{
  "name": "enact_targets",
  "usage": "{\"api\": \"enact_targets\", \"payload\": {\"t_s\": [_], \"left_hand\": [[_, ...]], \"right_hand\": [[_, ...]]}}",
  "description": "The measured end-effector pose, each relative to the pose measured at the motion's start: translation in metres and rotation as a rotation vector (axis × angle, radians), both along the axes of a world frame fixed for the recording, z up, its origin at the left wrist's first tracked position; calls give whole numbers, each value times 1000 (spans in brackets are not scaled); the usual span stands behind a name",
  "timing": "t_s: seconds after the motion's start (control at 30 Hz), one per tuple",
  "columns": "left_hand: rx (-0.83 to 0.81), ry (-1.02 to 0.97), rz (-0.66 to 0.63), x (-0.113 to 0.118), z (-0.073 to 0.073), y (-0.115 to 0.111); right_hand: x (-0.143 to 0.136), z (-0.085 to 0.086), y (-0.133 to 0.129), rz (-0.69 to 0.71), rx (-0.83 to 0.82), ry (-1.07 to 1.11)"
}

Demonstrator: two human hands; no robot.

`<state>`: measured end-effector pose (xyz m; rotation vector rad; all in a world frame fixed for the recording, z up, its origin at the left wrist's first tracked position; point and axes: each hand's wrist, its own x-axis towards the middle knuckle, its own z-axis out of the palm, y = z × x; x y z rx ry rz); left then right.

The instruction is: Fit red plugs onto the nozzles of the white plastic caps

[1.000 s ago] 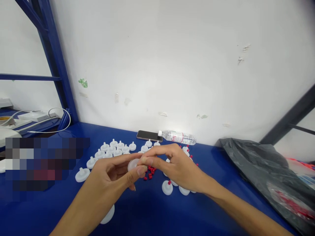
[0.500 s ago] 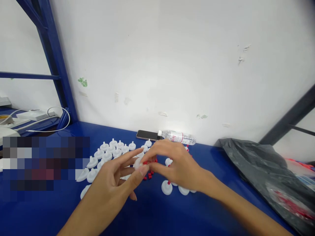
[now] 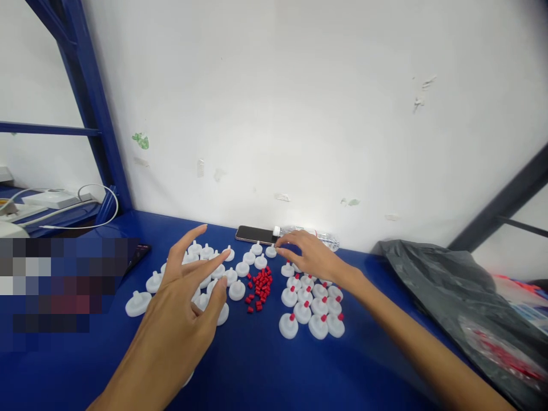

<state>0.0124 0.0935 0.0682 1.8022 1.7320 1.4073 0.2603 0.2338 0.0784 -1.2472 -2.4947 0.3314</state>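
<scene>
My left hand (image 3: pixel 182 305) is open, thumb and fingers spread, just above white plastic discs with a short stem on top (image 3: pixel 237 290). It holds nothing. Farther back, my right hand (image 3: pixel 310 255) has its thumb and index finger bent with a gap between them. Their tips are beside a white stemmed disc (image 3: pixel 270 251); whether they touch it I cannot tell. Small red caps (image 3: pixel 260 288) lie in a loose pile between the hands. Below my right hand sit several discs with red caps on their stems (image 3: pixel 319 305), partly hidden at the back by that hand.
Against the wall lie a phone (image 3: pixel 254 234) and a clear plastic bottle (image 3: pixel 329 240). A dark grey plastic bag (image 3: pixel 411 274) covers the right side of the blue table (image 3: pixel 257 371). White cables (image 3: pixel 77 227) and a blue frame post (image 3: pixel 100 108) stand at left.
My hands have come apart, and the white disc between their fingers is gone from there. My right hand moved back and right; my left moved slightly left, exposing the red caps.
</scene>
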Motion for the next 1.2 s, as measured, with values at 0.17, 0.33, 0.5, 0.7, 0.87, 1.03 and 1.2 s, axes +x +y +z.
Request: {"api": "enact_targets", "payload": {"t_s": [0.17,0.33,0.5,0.7,0.87,1.03,1.2], "left_hand": [[32,17,37,1,-2,1],[107,81,57,-3,-9,4],[171,57,1,-1,-12,3],[-69,-34,-102,5,-5,0],[-97,-24,-72,2,-2,0],[-13,92,-21,-1,-6,1],[5,123,-48,-1,-12,5]], "right_hand": [[-6,-14,-2,109,-24,-36],[-2,-19,5,123,-52,-9],[-3,11,-9,124,-34,78],[-29,58,-74,448,-116,244],[-38,60,-89,488,21,250],[-28,29,-49,84,292,25],[-21,-10,-10,128,275,-141]]}}
